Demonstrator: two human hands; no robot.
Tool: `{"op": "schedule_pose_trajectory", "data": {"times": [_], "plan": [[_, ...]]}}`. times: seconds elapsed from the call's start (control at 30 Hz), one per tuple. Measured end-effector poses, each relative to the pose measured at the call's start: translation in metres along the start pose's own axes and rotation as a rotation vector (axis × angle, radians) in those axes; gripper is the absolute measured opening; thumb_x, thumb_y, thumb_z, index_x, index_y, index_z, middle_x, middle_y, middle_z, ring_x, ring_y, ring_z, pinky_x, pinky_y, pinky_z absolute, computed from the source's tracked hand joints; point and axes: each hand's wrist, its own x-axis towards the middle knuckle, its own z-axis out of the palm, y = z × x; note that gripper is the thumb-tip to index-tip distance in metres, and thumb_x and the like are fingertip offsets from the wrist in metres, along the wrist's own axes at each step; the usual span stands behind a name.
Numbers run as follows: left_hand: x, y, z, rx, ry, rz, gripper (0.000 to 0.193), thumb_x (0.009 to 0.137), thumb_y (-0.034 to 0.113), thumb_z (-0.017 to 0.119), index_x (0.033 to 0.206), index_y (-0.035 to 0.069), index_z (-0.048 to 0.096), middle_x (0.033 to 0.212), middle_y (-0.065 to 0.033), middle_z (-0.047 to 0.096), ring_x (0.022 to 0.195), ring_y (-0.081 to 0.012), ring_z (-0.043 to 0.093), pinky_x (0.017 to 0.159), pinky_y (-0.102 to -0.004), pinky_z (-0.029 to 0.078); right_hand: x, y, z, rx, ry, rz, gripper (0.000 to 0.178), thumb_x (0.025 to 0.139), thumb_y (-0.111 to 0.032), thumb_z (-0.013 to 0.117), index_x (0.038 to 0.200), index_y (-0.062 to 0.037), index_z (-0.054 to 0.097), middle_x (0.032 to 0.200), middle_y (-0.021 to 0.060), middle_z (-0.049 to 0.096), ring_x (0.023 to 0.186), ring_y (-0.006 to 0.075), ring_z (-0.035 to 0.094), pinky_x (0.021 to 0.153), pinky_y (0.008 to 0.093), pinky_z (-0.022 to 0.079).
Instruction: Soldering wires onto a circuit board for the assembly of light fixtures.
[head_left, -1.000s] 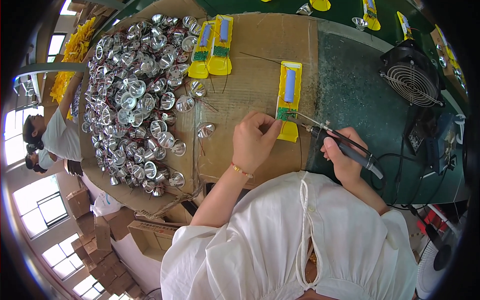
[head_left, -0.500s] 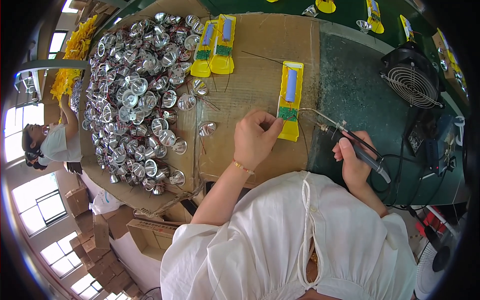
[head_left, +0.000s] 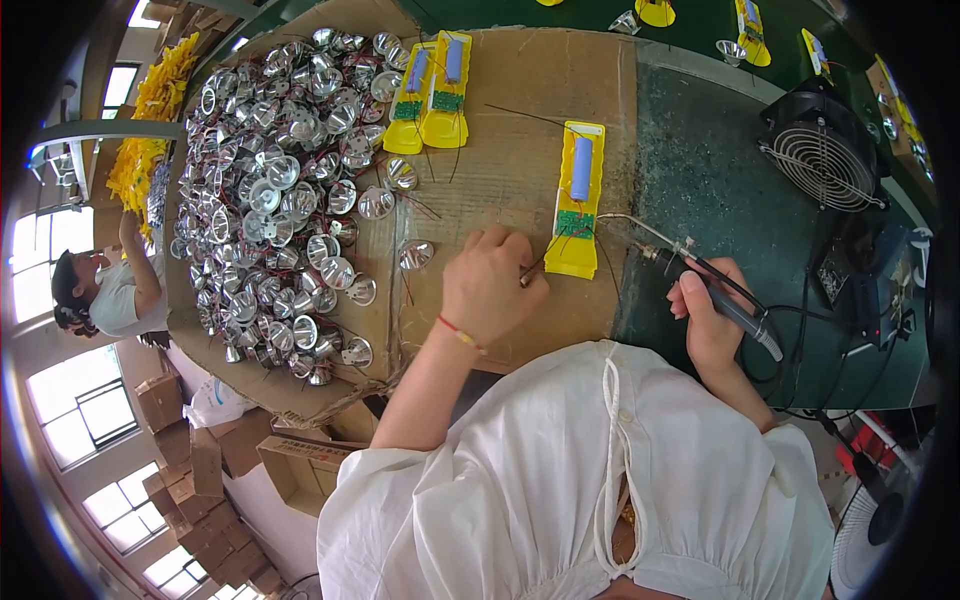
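Note:
My right hand (head_left: pixel 712 308) grips a soldering iron (head_left: pixel 735 318) with a black and grey handle; its thin bent wire-feed tube reaches the edge of a green circuit board (head_left: pixel 574 224). The board sits in a yellow plastic housing (head_left: pixel 572 262) on the cardboard, below a lavender cylindrical battery (head_left: pixel 581 168). Thin red and dark wires run from the board. Left of the housing, my left hand (head_left: pixel 490 285) rests with its fingers curled closed; something small and dark shows at its fingertips, mostly hidden. A single silver reflector cup (head_left: pixel 416 255) lies left of that hand.
A big heap of silver reflector cups (head_left: pixel 270 200) covers the left. Two more yellow housings (head_left: pixel 445 128) with batteries lie at the back. At right stand a black fan (head_left: pixel 822 160) and a dark box with cables (head_left: pixel 870 300). Another person (head_left: pixel 120 290) is at far left.
My left hand has moved left and down, away from the circuit board, its fingers turning inward. The housing has shifted slightly. My right hand with the soldering iron has barely moved.

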Motion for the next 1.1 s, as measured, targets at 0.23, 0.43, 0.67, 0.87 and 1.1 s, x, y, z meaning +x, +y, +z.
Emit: {"op": "schedule_pose_trajectory", "data": {"times": [0.23, 0.43, 0.67, 0.87, 1.1], "plan": [[0.001, 0.009, 0.0, 0.104, 0.252, -0.002, 0.005, 0.074, 0.008, 0.055, 0.074, 0.005, 0.059, 0.07, -0.0095, 0.055, 0.068, -0.0288, 0.054, 0.061, -0.0383, 0.046, 0.0, -0.004, -0.001, -0.036, -0.008, -0.021, 0.015, 0.081, -0.008, 0.061, 0.089, 0.0024, 0.054, 0.066, 0.0091, 0.059, 0.054, 0.0096, 0.054, 0.048, 0.0203, 0.044], [-0.002, -0.003, 0.009, -0.266, 0.346, 0.096, 0.015, 0.074, 0.006, 0.061, 0.088, 0.005, 0.065, 0.077, -0.009, 0.061, 0.067, -0.0217, 0.056, 0.056, -0.0314, 0.046, -0.001, -0.003, 0.0, -0.028, -0.018, 0.005, 0.016, 0.081, -0.009, 0.062, 0.089, 0.0022, 0.055, 0.066, 0.0092, 0.06, 0.055, 0.0098, 0.055, 0.049, 0.0208, 0.044], [0.009, -0.006, -0.003, -0.743, -0.001, -0.42, 0.015, 0.079, 0.012, 0.064, 0.087, -0.001, 0.066, 0.067, -0.0069, 0.065, 0.057, -0.0071, 0.056, 0.051, -0.0217, 0.044, 0.0, -0.003, 0.002, -0.058, -0.051, 0.002, 0.017, 0.081, -0.01, 0.063, 0.089, 0.0026, 0.055, 0.067, 0.009, 0.059, 0.056, 0.0099, 0.056, 0.049, 0.0208, 0.045], [0.007, -0.013, 0.01, -0.683, 0.227, -0.192, 0.01, 0.077, 0.01, 0.066, 0.082, 0.0, 0.066, 0.067, -0.0058, 0.061, 0.055, -0.0105, 0.055, 0.05, -0.0235, 0.043, 0.0, -0.004, 0.006, -0.058, -0.055, 0.015, 0.016, 0.08, -0.009, 0.063, 0.088, 0.0027, 0.055, 0.067, 0.0091, 0.06, 0.057, 0.0102, 0.057, 0.05, 0.0212, 0.047], [0.002, -0.003, 0.014, -0.513, 0.253, -0.088, 0.008, 0.075, 0.006, 0.068, 0.079, -0.001, 0.065, 0.077, -0.0039, 0.056, 0.062, -0.0089, 0.055, 0.056, -0.0209, 0.044, 0.005, -0.001, 0.015, -0.154, -0.143, -0.052, 0.015, 0.08, -0.008, 0.062, 0.087, 0.0028, 0.054, 0.067, 0.0087, 0.06, 0.057, 0.0095, 0.056, 0.051, 0.0214, 0.046]]}}
